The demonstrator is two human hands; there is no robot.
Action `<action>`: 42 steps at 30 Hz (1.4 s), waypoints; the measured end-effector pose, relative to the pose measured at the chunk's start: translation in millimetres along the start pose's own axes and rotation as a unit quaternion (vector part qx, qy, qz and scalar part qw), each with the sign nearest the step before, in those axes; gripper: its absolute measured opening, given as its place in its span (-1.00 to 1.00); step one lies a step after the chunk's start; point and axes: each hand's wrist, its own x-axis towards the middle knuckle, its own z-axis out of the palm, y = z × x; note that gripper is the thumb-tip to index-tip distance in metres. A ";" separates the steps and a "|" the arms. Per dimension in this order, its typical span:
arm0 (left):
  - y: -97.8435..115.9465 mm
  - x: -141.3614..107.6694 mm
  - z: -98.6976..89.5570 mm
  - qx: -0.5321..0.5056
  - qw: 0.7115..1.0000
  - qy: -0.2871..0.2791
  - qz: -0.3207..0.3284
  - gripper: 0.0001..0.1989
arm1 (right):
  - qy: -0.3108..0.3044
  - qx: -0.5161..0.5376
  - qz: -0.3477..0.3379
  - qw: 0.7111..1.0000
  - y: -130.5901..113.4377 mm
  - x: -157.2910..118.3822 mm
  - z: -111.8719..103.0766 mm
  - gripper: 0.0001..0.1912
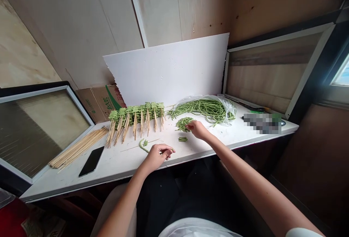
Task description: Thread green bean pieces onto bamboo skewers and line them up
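Okay, reading from afar: cardboard box [100,102] carries green print, too small to read; blurred patch [261,123] hides items at far end of counter [122,166]. Right hand [196,129] beside one large heap of cut long beans [184,124], right fingers [190,125] bunched at its edge; cannot tell if gripping. Left hand [156,156] curled above counter, left fingers [167,152] just past one curved bean [142,145]; grip unclear. One small bean heap [183,139] between hands. One phone [92,161], one loose skewer bundle [79,148], one bagged bean bunch [203,110], roughly ten skewered bean rows [136,119].
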 end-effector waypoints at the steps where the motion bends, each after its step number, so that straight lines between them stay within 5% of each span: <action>1: -0.2 -0.2 0.5 0.002 1.000 0.001 -0.003 -0.56 | -0.014 -0.002 0.000 1.000 0.5 -0.7 2.9 -0.79; 7: -5.3 1.3 -1.1 0.009 1.000 0.007 -0.002 -0.55 | -0.075 0.010 -0.014 0.997 -8.6 -5.1 11.3 -0.86; 15: -4.3 1.8 -1.1 0.017 1.000 0.005 -0.001 -0.57 | -0.081 -0.074 -0.059 0.992 -12.1 -10.0 10.0 -0.96; 21: -7.8 2.4 -2.1 0.057 0.998 0.025 0.030 -0.62 | -0.065 -0.071 -0.053 0.994 -15.5 -8.8 8.5 -0.77; 25: -10.2 2.4 -2.1 0.090 0.993 0.036 0.064 -0.63 | -0.080 -0.006 -0.061 0.995 -34.6 -9.9 6.0 -0.61; 30: -16.1 7.2 2.3 0.047 0.993 0.091 0.061 -0.73 | -0.210 0.131 -0.085 0.965 -66.1 -18.8 4.8 -0.45; 32: -18.1 9.2 4.1 0.000 0.993 0.108 0.039 -0.73 | -0.216 0.136 -0.092 0.962 -73.7 -22.4 3.9 -0.42; 36: -17.9 10.0 6.3 -0.040 0.992 0.119 0.027 -0.69 | -0.182 0.110 -0.093 0.973 -75.8 -25.1 2.0 -0.40; 42: -17.1 9.2 8.4 -0.034 0.992 0.117 0.033 -0.66 | -0.240 0.177 -0.115 0.947 -62.1 -21.9 18.6 -0.48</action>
